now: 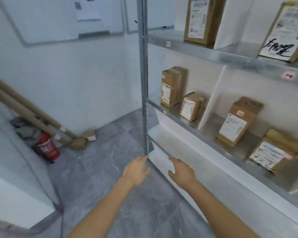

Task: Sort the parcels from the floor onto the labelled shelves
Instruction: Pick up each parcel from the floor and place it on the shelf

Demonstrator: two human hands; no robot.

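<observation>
A metal shelf unit (213,56) fills the right side, with small pink labels on its front edges. Brown cardboard parcels stand on it: two on the upper shelf (199,19) and several on the middle shelf, such as a tall one (172,86) at the left and another (236,124) further right. Two small parcels (83,140) lie on the floor by the far wall. My left hand (136,170) and my right hand (182,170) reach forward, empty with relaxed fingers, either side of the unit's corner post (144,83).
A red fire extinguisher (47,146) and long cardboard tubes (29,114) lean in the left corner beside grey cloth. A white block (15,186) stands at the near left. Whiteboards hang on the back wall. Grey tiled floor (101,177) stretches ahead.
</observation>
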